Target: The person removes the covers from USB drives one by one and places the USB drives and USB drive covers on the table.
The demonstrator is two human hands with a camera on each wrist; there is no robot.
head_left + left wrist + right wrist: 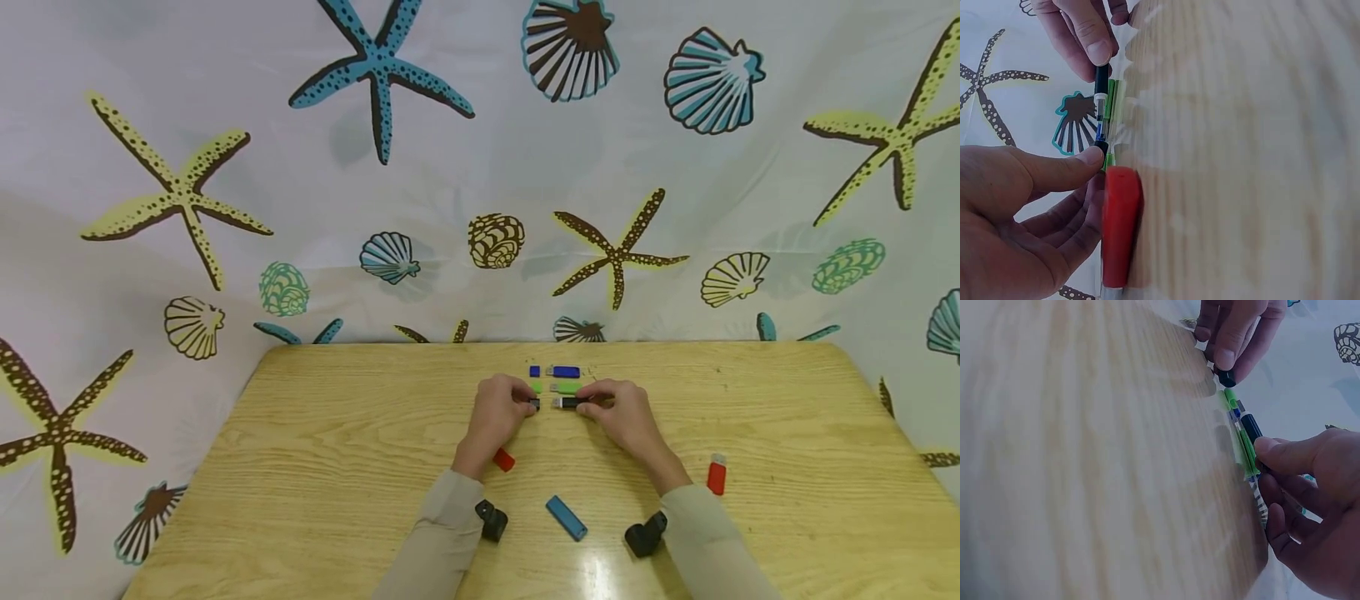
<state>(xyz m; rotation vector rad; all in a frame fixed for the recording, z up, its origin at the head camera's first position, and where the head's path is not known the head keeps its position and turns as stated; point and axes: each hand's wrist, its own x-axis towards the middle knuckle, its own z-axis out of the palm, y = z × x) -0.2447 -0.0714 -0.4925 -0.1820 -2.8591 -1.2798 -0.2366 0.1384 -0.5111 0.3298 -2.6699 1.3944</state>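
Head view: at the far part of the surface (337,417), the left hand (495,417) pinches a black cap (535,404); the right hand (628,414) pinches a black USB stick (570,402), its connector facing the cap across a gap. Beyond, the green USB stick (567,388) and blue USB stick (566,372) lie parallel, caps leftward, seemingly to keep pairs matched. Any lettering is too small to read.

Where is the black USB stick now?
In the head view, right of centre: the black USB stick is pinched by the right hand, just below the green stick.
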